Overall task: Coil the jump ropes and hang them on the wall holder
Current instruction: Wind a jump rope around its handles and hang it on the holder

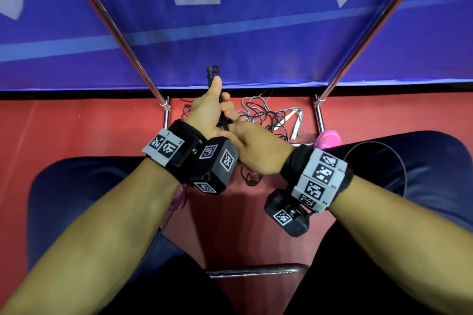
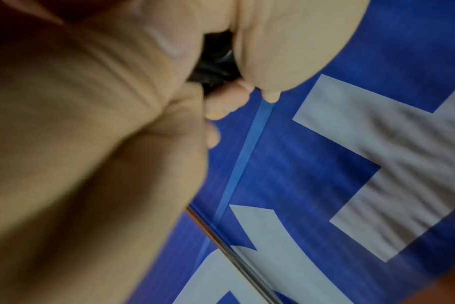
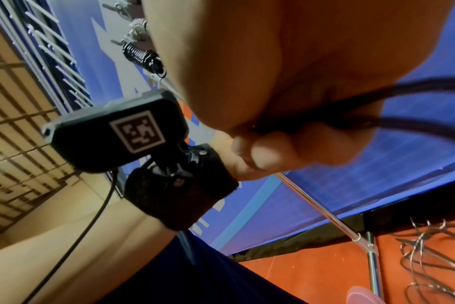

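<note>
My left hand grips the black jump rope's handles upright, thumb laid along them; the left wrist view shows the black handle between my curled fingers. My right hand sits just below and pinches the black cord that runs out from the handles. A grey jump rope with pale handles lies tangled on the red floor with loose black cord. In the right wrist view a coiled black rope and a grey one hang on the wall holder.
A blue banner on a chrome frame stands right ahead, its legs on the floor either side of the ropes. Pink shoes and my knees flank the spot. A stool's metal bar lies below.
</note>
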Available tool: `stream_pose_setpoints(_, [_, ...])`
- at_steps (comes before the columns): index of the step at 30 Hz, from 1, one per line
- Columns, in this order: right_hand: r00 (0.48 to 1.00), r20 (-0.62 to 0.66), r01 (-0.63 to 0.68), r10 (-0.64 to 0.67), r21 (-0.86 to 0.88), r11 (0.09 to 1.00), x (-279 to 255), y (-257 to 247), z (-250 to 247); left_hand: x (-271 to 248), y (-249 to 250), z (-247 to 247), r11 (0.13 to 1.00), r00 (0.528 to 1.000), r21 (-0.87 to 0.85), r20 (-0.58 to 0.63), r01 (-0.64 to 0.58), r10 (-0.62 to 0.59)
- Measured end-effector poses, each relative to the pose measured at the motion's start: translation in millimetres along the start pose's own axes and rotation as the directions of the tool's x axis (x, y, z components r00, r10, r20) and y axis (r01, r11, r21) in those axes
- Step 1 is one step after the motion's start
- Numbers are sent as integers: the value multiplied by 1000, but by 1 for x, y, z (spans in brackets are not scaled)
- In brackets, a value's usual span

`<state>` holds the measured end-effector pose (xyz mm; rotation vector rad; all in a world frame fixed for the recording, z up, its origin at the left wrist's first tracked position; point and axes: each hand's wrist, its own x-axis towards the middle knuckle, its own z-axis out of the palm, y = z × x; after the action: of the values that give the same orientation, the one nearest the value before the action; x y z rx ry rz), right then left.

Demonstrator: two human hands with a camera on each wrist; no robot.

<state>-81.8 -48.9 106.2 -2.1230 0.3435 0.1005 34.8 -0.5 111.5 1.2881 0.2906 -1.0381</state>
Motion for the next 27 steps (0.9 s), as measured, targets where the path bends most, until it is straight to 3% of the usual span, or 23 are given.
stream_pose_setpoints(3, [995,95,47,-27,-216,975,-5,1,3,9,10,-7,1000,1000,-2,20,-1,1])
stream_pose_setpoints(5, [992,124,35,4,-309,950,-9,2,-2,12,16,-12,976,996,205,53,-79,70])
stream_pose_setpoints(8, [994,84,-42,75,-346,937,-11,12,-18,10,10,-15,737,960,616,201,-279,195])
stream_pose_setpoints(13, [973,86,-170,214,-360,917,-12,19,-41,7,2,-19,311,921,873,315,-376,231])
stream_pose_setpoints(15, [957,136,-221,257,-234,947,-14,20,-52,2,0,-15,178,915,905,353,-387,196])
stream_pose_setpoints(18, [962,176,-206,208,-29,978,-18,21,-68,-13,-7,-6,5,918,920,391,-392,72])
stream_pose_setpoints(22, [989,76,-129,125,51,990,-19,25,-76,-28,-15,-3,-93,889,885,448,-456,-90])
stream_pose_setpoints(25, [987,-121,-107,108,17,994,-18,29,-79,-31,-24,-3,-189,849,828,507,-528,-152])
stream_pose_setpoints(27, [968,-226,-107,111,32,994,-17,30,-83,-33,-21,-4,-140,822,811,548,-568,-156])
